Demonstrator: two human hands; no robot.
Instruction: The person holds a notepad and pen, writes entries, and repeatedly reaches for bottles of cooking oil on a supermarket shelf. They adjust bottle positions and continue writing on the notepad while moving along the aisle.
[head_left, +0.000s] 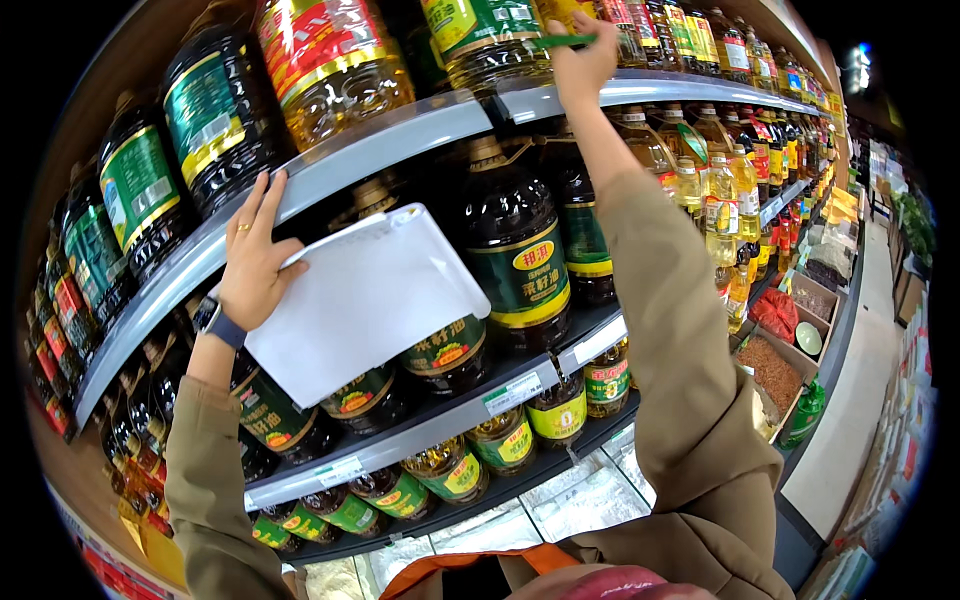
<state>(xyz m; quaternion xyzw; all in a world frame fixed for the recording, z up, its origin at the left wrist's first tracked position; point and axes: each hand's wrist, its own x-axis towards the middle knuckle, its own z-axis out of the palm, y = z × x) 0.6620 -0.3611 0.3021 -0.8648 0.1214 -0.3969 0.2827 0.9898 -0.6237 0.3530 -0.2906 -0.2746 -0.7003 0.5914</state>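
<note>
Sheets of white paper (367, 300) hang from my left hand (259, 262), pinched between thumb and fingers, while two fingertips rest on the grey edge of the upper shelf. A ring and a wristwatch (206, 313) are on that hand and wrist. My right hand (589, 60) is raised at the upper shelf and closed on a thin green object (559, 41), whose kind I cannot tell. Just left of it stands a large oil bottle (491, 52) with a green label. Behind and right of the paper, a dark oil bottle (521, 262) stands on the middle shelf.
Curved shelf edges (442, 450) bear price labels and rows of oil bottles. Smaller bottles of light oil (721, 202) stand at the right. Beyond them are open bins of dry goods (772, 364) beside a floor aisle (847, 420). White bags (581, 499) lie below the shelves.
</note>
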